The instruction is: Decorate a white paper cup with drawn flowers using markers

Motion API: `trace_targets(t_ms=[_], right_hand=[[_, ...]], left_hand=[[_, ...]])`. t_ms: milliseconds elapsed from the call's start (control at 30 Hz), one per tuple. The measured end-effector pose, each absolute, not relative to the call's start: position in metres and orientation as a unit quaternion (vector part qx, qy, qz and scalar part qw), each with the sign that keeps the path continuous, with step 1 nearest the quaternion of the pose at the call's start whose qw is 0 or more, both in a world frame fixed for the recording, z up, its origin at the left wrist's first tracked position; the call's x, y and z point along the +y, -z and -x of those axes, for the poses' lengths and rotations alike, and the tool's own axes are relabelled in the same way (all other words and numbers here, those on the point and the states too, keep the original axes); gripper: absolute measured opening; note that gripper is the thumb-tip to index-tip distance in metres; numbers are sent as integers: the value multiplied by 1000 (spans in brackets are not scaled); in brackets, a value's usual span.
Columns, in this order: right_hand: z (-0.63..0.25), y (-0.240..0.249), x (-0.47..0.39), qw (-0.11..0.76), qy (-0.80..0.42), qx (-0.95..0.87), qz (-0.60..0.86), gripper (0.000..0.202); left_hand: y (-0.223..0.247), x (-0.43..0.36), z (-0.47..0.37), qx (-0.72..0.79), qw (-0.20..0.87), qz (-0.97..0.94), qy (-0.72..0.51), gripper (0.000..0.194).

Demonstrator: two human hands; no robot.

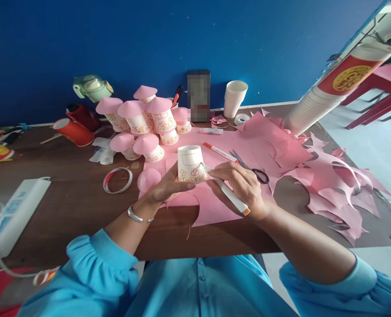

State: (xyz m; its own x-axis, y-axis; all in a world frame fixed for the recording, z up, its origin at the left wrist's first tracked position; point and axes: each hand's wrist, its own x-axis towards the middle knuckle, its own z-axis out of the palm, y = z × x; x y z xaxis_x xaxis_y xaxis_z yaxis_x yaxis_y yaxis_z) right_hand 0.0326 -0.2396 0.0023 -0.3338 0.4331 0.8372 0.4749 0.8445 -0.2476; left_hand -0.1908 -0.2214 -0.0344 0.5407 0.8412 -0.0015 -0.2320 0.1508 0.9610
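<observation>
A white paper cup (pixel 190 159), upside down and drawn with orange and red flowers, is held by my left hand (pixel 169 186) around its lower part. My right hand (pixel 240 187) is closed on a white marker (pixel 230 196) with an orange end; its other end meets the right side of the cup. Beyond the cup lie a red-capped marker (pixel 220 152) and black scissors (pixel 250 168) on pink paper (pixel 215 213). Several decorated cups with pink cone roofs (pixel 158 108) stand grouped at the back left.
White cups (pixel 235 97) and a phone (pixel 199 97) stand by the blue wall. Pink scraps (pixel 334 185) cover the right side, near a tall leaning cup stack (pixel 314 108). A tape roll (pixel 117 180) and a power strip (pixel 18 215) lie left on the brown table (pixel 72 189).
</observation>
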Motion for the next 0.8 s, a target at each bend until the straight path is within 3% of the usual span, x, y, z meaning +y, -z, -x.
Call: trace_targets(t_ms=[400, 800], right_hand=[[-33, -2, -239, 505, 18, -817, 276, 17], [-35, -3, -240, 516, 8, -813, 272, 20]], left_hand=[[30, -222, 186, 269, 711, -510, -402, 56], [35, -221, 190, 284, 696, -527, -395, 64]])
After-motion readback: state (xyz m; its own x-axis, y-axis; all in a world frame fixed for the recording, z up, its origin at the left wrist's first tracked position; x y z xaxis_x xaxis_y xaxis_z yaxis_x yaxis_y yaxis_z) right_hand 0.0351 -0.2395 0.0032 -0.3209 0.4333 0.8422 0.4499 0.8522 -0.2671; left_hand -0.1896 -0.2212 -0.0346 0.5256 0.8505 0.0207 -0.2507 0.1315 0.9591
